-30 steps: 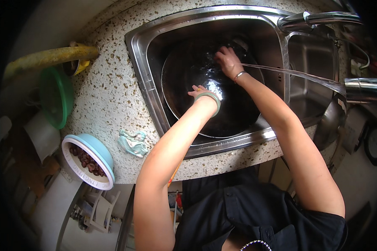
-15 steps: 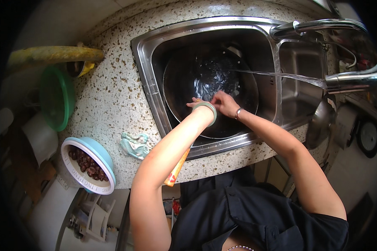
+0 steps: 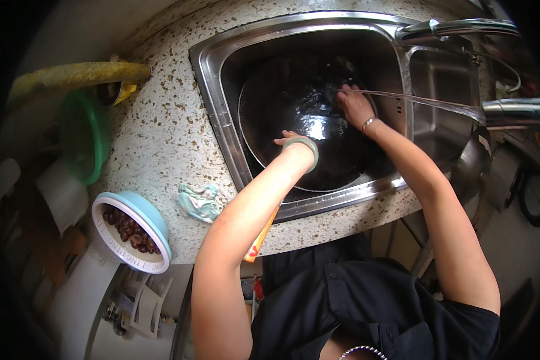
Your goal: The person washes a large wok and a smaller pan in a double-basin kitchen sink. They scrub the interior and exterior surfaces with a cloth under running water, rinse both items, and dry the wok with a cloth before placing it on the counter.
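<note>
The right hand lies with its fingers flat and close together on the inner wall of a big black wok; whether they press a cloth or scourer beneath them cannot be told. The left hand grips the wok's near rim, its fingers curled over the edge and mostly hidden behind the wrist and its pale green bangle. The wok sits tilted in the left basin of a steel sink, wet and shining. A thin stream of water runs from a tap at the right edge toward the right hand. The sink is set in a speckled stone bench, where a crumpled pale green cloth lies near the front edge. To the left, blurred by the lens, stand a green lid and a blue-rimmed bowl of dark red fruit.
</note>
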A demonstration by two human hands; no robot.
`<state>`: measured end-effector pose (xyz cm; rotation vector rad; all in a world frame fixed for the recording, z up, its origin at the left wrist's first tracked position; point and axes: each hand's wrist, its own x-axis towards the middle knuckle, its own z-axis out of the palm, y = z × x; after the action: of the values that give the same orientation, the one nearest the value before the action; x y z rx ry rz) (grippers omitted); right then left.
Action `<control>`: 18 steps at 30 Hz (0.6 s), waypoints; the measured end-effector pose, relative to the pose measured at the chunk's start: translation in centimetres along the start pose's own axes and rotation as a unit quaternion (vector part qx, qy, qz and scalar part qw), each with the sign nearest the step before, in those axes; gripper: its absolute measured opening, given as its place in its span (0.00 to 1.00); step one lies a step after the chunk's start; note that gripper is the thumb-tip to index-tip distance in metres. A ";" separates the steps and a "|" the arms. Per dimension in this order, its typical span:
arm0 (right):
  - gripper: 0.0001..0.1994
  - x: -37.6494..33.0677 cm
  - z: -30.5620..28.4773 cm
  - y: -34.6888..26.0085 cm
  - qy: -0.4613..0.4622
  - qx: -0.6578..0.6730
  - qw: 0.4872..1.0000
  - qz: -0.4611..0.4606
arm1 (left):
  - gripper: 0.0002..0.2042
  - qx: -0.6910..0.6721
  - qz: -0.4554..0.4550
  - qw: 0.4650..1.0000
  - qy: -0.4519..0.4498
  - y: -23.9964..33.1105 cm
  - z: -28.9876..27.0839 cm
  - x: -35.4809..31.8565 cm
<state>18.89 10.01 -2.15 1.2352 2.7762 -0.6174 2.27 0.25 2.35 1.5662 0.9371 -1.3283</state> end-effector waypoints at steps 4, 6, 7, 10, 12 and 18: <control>0.06 -5.9 -1.9 -3.6 -0.121 0.034 0.990 0.057 | 0.34 -0.053 -0.020 0.998 0.022 -0.2 0.8 1.8; 0.06 -7.5 -2.4 -6.9 -0.165 0.151 0.970 0.093 | 0.30 -0.108 0.005 0.992 0.072 -1.1 0.5 0.1; 0.06 -7.8 -2.4 -8.9 -0.185 0.221 0.951 0.115 | 0.28 -0.136 0.029 0.985 0.106 -1.9 0.2 -1.3; 0.08 -6.1 -2.6 -15.9 -0.156 0.373 0.894 0.193 | 0.13 -0.221 0.053 0.939 0.260 -3.4 0.3 -6.7; 0.12 -5.6 -3.3 -17.5 -0.133 0.419 0.880 0.180 | 0.13 -0.213 0.040 0.941 0.259 -3.6 0.5 -7.2; 0.05 -10.5 -7.4 -10.8 -0.188 0.318 0.927 0.065 | 0.15 -0.203 0.064 0.946 0.244 -4.1 1.5 -5.9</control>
<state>19.23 -1.14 10.42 1.1905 2.2112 -1.6307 -2.92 0.19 7.53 1.6136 1.2888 -0.6033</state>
